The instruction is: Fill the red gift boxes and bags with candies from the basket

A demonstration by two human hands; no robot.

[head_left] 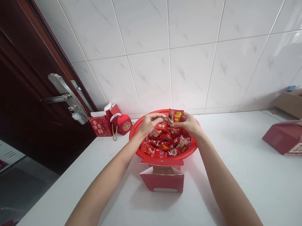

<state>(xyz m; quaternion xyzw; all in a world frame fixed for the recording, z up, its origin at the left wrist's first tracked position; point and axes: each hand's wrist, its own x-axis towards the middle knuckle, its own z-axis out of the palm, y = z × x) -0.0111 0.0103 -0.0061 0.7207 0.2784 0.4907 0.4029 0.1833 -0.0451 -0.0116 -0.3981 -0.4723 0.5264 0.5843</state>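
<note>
A red plastic basket (132, 135) full of red-wrapped candies (166, 146) stands against the wall. Above its right rear part, my right hand (190, 124) grips a red candy packet (176, 115) with yellow printing between thumb and fingers. My left hand (151, 123) hovers over the basket's left rear part, its fingers drawn together close to the packet. What its fingertips pinch, if anything, is too small to make out. In front of the basket, an open red cardboard box (163, 181) stands with its top flaps raised.
Small red gift boxes (101, 125) with a rope handle stand at the back left by the door (15, 67). On the right are a dark red gift box (284, 136) and a brown carton (290, 103). A tiled wall (151, 78) borders the white table (238, 175).
</note>
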